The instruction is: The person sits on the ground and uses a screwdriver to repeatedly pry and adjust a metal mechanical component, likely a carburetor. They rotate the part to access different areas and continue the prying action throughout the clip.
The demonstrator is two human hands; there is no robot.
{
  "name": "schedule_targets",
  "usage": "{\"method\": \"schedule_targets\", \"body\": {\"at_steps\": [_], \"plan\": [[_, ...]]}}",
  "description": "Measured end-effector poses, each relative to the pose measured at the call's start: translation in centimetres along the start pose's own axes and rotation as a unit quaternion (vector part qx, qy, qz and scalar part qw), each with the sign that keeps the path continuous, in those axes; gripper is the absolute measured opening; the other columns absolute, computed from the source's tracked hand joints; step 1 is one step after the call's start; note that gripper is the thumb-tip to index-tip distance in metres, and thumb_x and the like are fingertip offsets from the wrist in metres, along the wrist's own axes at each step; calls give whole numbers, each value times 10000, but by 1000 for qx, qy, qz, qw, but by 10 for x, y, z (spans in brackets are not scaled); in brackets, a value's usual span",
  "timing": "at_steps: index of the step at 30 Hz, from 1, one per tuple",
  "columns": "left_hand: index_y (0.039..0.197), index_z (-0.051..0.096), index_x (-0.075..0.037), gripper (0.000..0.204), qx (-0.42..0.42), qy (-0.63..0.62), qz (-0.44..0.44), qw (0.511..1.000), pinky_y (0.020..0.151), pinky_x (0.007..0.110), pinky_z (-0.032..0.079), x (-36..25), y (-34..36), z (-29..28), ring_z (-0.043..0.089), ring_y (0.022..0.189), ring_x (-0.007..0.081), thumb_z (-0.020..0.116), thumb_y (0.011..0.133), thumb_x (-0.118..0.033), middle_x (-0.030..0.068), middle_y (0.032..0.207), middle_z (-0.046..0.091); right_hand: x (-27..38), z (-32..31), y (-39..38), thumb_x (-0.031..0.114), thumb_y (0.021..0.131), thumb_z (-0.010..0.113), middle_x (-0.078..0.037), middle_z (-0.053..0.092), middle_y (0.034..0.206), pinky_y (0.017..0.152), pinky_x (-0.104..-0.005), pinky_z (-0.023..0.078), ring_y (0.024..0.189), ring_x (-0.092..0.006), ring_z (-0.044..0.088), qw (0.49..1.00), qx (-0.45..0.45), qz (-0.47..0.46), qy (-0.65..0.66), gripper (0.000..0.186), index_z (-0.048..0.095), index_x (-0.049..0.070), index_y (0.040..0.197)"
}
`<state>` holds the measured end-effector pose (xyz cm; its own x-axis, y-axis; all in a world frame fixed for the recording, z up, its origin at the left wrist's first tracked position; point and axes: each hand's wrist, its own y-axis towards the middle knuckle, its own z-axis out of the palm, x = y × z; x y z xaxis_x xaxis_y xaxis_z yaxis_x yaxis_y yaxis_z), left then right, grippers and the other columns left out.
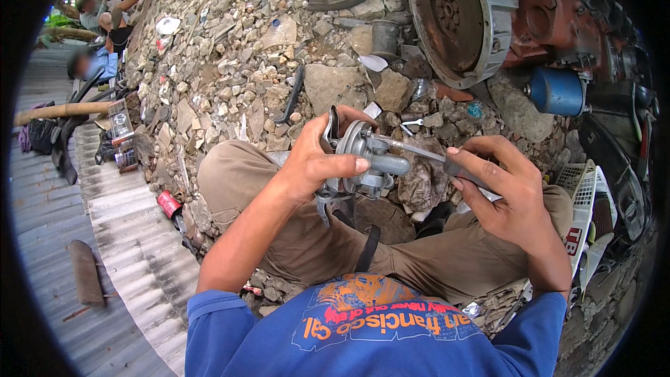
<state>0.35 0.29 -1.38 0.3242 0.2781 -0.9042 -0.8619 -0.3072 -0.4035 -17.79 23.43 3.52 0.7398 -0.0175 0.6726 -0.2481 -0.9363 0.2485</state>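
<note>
My left hand [315, 160] is wrapped round a grey metal fuel pump [357, 145], a round cast body with a stubby spout, held above my lap. Its thumb presses along the near side, and a curved metal lever [323, 208] hangs below. From the right, my right hand [508, 192] grips a screwdriver [417, 149] by its dark handle between thumb and fingers. The steel shaft points left, and its tip meets the pump's rim near a screw. Whether the tip sits in the screw head, I cannot tell.
Rocky ground holds a small wrench [413, 123] and a black curved bar [292, 95]. At the right stands a large engine [551, 17] with a blue filter [556, 91] and a white plastic crate [581, 220]. Corrugated sheets [129, 216] lie left; two people sit at the far left.
</note>
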Motion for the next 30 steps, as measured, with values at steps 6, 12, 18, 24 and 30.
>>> {"method": "schedule_targets", "body": {"at_steps": [6,12,18,24,30], "plan": [[1208,558,24,761,2,7,4,1000,900,326,510,2,2,-2,653,958,194,779,578,-342,119,1059,660,-1,2,1,-39,716,749,-143,638,1051,752,-398,539,888,-311,651,1000,-4,-16,-17,495,674,70,1193],[1221,549,22,763,9,4,5,1000,884,331,522,2,3,-3,658,956,201,767,586,-342,125,1046,665,-1,2,1,-48,704,748,-143,635,1048,749,-400,537,882,-316,647,1000,-15,-5,-23,504,675,69,1188],[1201,564,18,738,3,21,4,1000,881,322,513,1,3,-1,652,946,192,764,589,-343,116,1033,670,-3,2,3,-51,699,743,-140,636,1034,712,-395,527,843,-303,637,999,-15,-31,-34,515,678,76,1194],[1140,597,-6,630,-3,71,59,996,826,280,439,11,3,-8,557,878,130,798,616,-292,39,942,625,-1,4,0,-33,732,716,-139,642,1011,663,-382,515,783,-284,621,985,-14,-103,-138,463,666,9,1190],[1170,577,12,673,-19,108,46,993,887,298,478,1,-1,2,622,942,155,783,586,-252,81,1022,663,5,5,-8,11,815,724,-174,644,979,657,-363,526,789,-301,654,989,89,95,68,408,612,-45,1204]]}}
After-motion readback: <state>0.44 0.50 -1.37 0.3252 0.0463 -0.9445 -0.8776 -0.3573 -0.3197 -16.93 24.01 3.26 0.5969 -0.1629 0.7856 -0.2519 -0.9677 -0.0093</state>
